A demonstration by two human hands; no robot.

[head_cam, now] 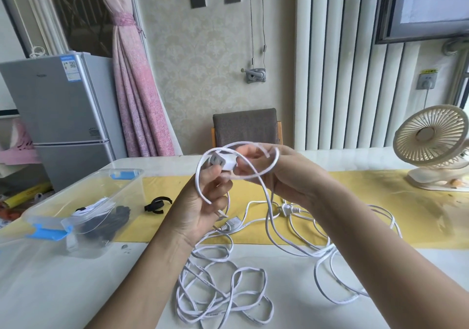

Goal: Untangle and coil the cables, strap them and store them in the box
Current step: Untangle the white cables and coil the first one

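White flat power cable (196, 180), grey-faced plug (223, 162): being raised over the table, first loop forming, remainder lying tangled | left hand (203, 201) pinching plug, right hand (286, 176) fingers curling round loop | black strap (154, 205) lying unused beside clear plastic box (119, 189), dark bundle (111, 217) already inside.

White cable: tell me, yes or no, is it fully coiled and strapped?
No, most of the white cable lies in loose tangled loops on the table, and the black strap lies apart from it.
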